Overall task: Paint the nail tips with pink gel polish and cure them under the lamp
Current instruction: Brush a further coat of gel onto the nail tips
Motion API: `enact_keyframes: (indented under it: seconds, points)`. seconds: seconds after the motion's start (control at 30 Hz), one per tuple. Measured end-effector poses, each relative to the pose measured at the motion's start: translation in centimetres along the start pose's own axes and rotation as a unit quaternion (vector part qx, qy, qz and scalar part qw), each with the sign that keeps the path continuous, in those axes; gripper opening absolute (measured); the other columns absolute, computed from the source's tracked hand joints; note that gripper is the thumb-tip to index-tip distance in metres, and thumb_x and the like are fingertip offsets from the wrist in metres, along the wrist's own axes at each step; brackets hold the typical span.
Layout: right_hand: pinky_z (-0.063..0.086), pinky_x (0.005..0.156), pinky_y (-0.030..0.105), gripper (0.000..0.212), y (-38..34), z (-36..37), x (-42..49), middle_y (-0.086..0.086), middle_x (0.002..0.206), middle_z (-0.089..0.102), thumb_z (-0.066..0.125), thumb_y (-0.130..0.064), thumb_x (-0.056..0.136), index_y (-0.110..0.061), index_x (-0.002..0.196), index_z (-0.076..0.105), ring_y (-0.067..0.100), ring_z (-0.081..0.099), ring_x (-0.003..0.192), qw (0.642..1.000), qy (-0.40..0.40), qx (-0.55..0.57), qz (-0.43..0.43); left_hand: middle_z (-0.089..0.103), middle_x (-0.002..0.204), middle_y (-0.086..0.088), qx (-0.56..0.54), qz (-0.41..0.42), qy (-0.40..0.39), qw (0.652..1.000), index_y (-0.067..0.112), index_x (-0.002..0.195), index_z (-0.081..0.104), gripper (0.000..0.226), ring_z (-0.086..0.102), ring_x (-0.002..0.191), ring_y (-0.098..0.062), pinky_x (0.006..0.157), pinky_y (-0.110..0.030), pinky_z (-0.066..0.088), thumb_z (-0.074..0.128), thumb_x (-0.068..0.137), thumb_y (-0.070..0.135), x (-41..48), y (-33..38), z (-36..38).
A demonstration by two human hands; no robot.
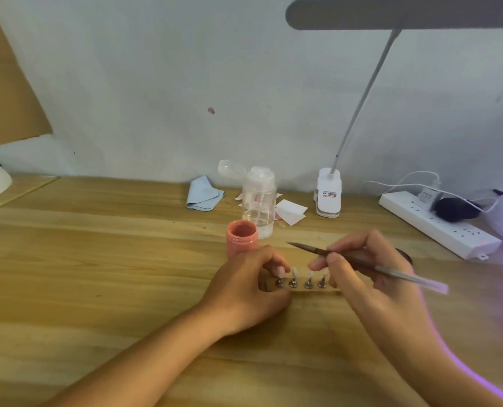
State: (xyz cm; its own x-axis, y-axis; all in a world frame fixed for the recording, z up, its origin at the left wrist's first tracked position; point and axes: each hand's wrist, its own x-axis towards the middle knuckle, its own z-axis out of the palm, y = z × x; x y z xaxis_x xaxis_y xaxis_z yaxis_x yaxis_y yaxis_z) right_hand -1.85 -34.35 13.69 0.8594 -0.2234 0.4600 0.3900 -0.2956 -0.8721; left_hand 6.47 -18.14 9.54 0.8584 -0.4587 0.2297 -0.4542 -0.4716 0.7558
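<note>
Head view: our left hand (244,289) curls round the left end of the wooden holder (314,291). It steadies the nail tips (294,271) standing just in front of the open pink gel jar (242,237). Our right hand (373,277) pinches the brush (359,261), bristles raised above the tips. We judge it's painting time, and next the bristles must come down gently onto a bare tip.

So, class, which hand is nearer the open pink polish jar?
Left. The left hand, gripping the holder, lies just in front of the pink jar; the right hand, holding the brush, is further to its right.
</note>
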Motion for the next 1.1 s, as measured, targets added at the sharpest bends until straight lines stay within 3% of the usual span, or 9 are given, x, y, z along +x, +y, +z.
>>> enact_keyframes:
  seconds: [0.1, 0.17, 0.23, 0.33, 0.57, 0.7, 0.83, 0.93, 1.1]
  points:
    - [0.049, 0.057, 0.022, 0.005, -1.3, 1.1, 2.4, 0.004, 0.072, 0.073, 0.066, -0.011, 0.086, -0.009, 0.085, 0.062, 0.006, 0.062, 0.062, 0.997, -0.064, -0.021, 0.032, 0.056, 0.083, 0.023, 0.018, 0.004, 0.001, 1.000, 0.043, 0.082, 0.056, 0.021, 0.051, 0.066, 0.005, 0.064, -0.020, 0.042, 0.061, 0.061, 0.044, 0.0, 0.1, 0.0]
    - [0.055, 0.062, 0.030, 0.005, -1.8, 2.2, 4.5, 0.002, 0.069, 0.072, 0.068, -0.013, 0.086, -0.013, 0.083, 0.064, 0.007, 0.067, 0.063, 0.994, -0.072, -0.075, 0.027, 0.057, 0.085, 0.025, 0.031, 0.013, 0.005, 0.999, 0.042, 0.080, 0.055, 0.020, 0.050, 0.072, 0.007, 0.067, -0.022, 0.044, 0.064, 0.063, 0.048, 0.0, 0.0, 0.0]
    - [0.057, 0.071, 0.037, 0.008, -1.8, 3.6, 6.3, 0.001, 0.065, 0.071, 0.070, -0.017, 0.085, -0.018, 0.079, 0.065, 0.012, 0.069, 0.067, 0.986, -0.084, -0.140, 0.016, 0.057, 0.086, 0.031, 0.037, 0.021, 0.005, 0.999, 0.037, 0.084, 0.060, 0.019, 0.049, 0.075, 0.011, 0.067, -0.020, 0.041, 0.070, 0.070, 0.045, 0.0, 0.0, 0.1]
    - [0.049, 0.067, 0.030, 0.013, -0.8, 5.4, 8.2, -0.006, 0.057, 0.064, 0.068, -0.024, 0.085, -0.027, 0.073, 0.064, 0.010, 0.063, 0.067, 0.967, -0.106, -0.233, 0.006, 0.054, 0.084, 0.040, 0.044, 0.026, 0.006, 0.999, 0.030, 0.090, 0.064, 0.020, 0.048, 0.076, 0.014, 0.065, -0.015, 0.036, 0.073, 0.075, 0.041, 0.1, -0.2, 0.1]
    - [0.041, 0.065, 0.026, 0.013, 0.7, 7.0, 9.6, -0.011, 0.063, 0.060, 0.068, -0.030, 0.082, -0.031, 0.070, 0.062, 0.014, 0.062, 0.078, 0.934, -0.148, -0.325, 0.020, 0.054, 0.080, 0.037, 0.048, 0.029, 0.014, 0.998, 0.029, 0.086, 0.065, 0.017, 0.049, 0.075, 0.011, 0.061, -0.008, 0.033, 0.074, 0.075, 0.039, 0.1, -0.3, 0.1]
    - [0.048, 0.064, 0.030, 0.011, -0.2, 5.9, 8.5, -0.007, 0.060, 0.067, 0.065, -0.025, 0.083, -0.027, 0.073, 0.061, 0.009, 0.063, 0.068, 0.964, -0.089, -0.252, -0.001, 0.065, 0.092, 0.024, 0.043, 0.033, 0.016, 0.998, 0.041, 0.067, 0.049, 0.027, 0.049, 0.078, 0.004, 0.066, -0.016, 0.039, 0.075, 0.074, 0.040, 0.1, -0.4, 0.0]
    - [0.054, 0.066, 0.045, 0.007, -1.1, 2.4, 3.6, -0.005, 0.075, 0.074, 0.060, -0.016, 0.089, -0.021, 0.087, 0.056, 0.018, 0.066, 0.070, 0.996, -0.011, -0.075, -0.046, 0.063, 0.085, 0.018, 0.031, 0.050, 0.037, 0.998, 0.041, 0.069, 0.053, 0.025, 0.053, 0.084, -0.004, 0.076, -0.031, 0.048, 0.076, 0.074, 0.033, 0.2, -0.5, 0.1]
    - [0.055, 0.072, 0.040, 0.011, -0.2, 0.1, -0.8, -0.010, 0.079, 0.074, 0.060, -0.016, 0.081, -0.025, 0.089, 0.060, 0.014, 0.070, 0.079, 0.985, 0.004, -0.137, -0.106, 0.059, 0.079, 0.023, 0.052, 0.076, 0.045, 0.995, 0.034, 0.082, 0.063, 0.015, 0.051, 0.083, -0.001, 0.076, -0.029, 0.047, 0.077, 0.074, 0.034, 0.2, -0.5, 0.1]
    - [0.050, 0.079, 0.048, 0.009, 0.7, -1.0, -2.4, -0.013, 0.067, 0.067, 0.060, -0.029, 0.075, -0.021, 0.079, 0.061, 0.002, 0.062, 0.079, 0.956, 0.009, -0.234, -0.178, 0.061, 0.091, 0.029, 0.048, 0.064, 0.037, 0.996, 0.041, 0.090, 0.062, 0.020, 0.053, 0.092, 0.004, 0.079, -0.025, 0.048, 0.074, 0.074, 0.035, 0.0, -0.6, 0.2]
